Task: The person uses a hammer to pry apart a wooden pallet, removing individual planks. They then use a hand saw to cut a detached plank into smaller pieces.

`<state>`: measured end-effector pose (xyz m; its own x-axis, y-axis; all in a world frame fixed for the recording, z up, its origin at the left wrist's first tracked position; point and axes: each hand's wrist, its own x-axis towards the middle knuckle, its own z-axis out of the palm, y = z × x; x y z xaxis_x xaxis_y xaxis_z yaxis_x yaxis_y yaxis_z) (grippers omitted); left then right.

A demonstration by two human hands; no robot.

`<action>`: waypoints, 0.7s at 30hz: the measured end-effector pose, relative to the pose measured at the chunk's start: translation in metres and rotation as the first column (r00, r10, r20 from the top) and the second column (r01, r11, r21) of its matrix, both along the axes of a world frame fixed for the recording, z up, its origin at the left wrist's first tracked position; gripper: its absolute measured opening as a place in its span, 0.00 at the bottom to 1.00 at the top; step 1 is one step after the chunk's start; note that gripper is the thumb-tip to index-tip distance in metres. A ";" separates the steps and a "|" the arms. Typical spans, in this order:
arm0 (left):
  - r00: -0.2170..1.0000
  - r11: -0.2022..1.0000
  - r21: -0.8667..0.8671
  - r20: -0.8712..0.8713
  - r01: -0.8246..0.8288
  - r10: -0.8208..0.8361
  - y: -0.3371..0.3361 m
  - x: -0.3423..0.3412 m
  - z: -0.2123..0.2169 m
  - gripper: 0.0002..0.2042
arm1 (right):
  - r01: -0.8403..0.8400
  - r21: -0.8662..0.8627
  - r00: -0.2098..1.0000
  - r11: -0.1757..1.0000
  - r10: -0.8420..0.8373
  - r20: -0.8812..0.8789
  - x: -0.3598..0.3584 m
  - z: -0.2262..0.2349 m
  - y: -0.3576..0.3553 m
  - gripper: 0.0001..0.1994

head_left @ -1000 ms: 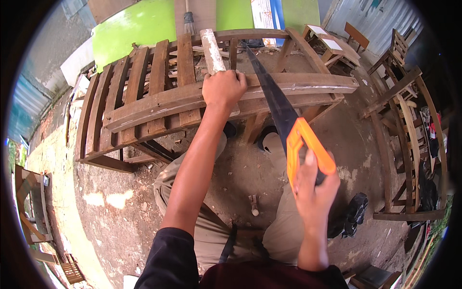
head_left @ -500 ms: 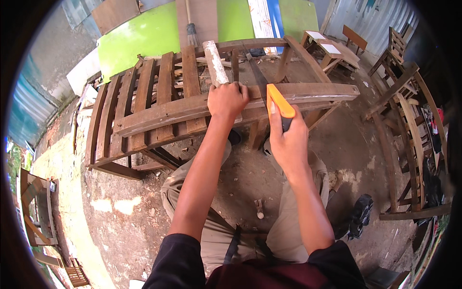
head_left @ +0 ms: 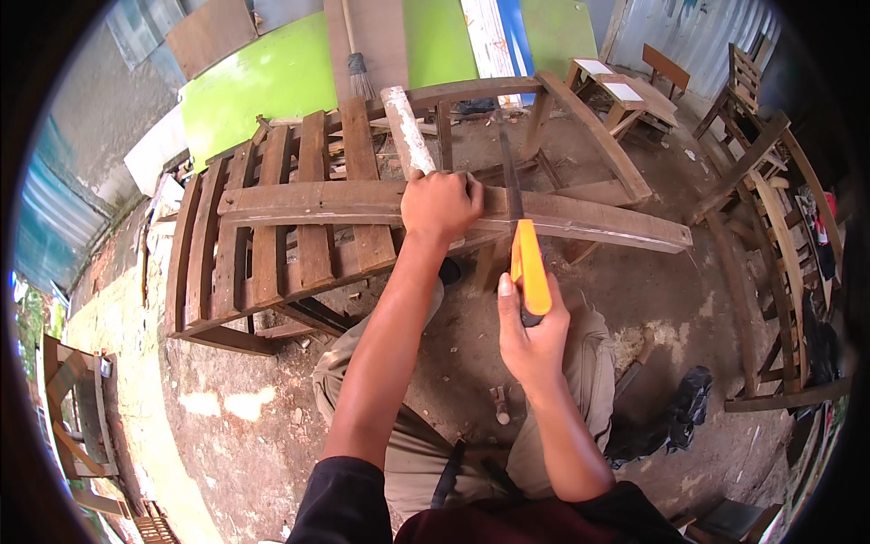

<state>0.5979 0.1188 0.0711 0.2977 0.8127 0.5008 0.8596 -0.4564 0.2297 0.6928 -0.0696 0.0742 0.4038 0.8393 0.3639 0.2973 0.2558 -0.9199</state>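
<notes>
My right hand [head_left: 536,340] is wrapped round the orange-and-black handle of a handsaw [head_left: 532,272]. The saw's thin dark blade points away from me and crosses a long, slightly curved wooden beam [head_left: 313,201]; whether its teeth are in a cut cannot be made out. Left of the blade, my left hand [head_left: 442,207] grips the beam from above with curled fingers. A white-flaked wooden strip [head_left: 408,131] runs out beyond that hand; its near end is hidden. Beneath lies a slatted wooden bench frame [head_left: 272,238], on which the beam rests.
A hammer [head_left: 501,405] lies on the floor between my legs. Black plastic [head_left: 675,417] is to the right. Wooden chair frames [head_left: 770,272] stand along the right side, small wooden desks [head_left: 625,91] at the back right. A broom [head_left: 357,68] leans against the back wall's panels.
My right hand has drawn the saw back toward me. The beam has swung: its right end is nearer me, its left end farther away. My left hand has shifted slightly right with it.
</notes>
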 end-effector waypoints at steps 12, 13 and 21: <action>0.972 0.969 -0.128 0.071 -0.213 0.223 0.002 -0.007 0.004 0.19 | -0.013 0.258 1.000 0.966 0.010 0.015 0.009 -0.023 -0.013 0.15; 0.970 0.968 -0.135 0.086 -0.214 0.226 0.001 -0.010 0.006 0.19 | -0.028 0.243 0.999 0.970 0.023 0.024 0.011 -0.021 -0.016 0.15; 0.930 0.928 -0.158 0.098 -0.337 0.354 -0.003 -0.015 0.029 0.20 | -0.226 0.146 0.970 0.963 0.236 -0.050 0.032 0.008 -0.048 0.08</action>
<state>0.5832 0.1154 0.1001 -0.0701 0.9171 0.3925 0.9196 -0.0931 0.3818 0.7246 -0.1173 0.0817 0.2320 0.8562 0.4617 0.1543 0.4362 -0.8865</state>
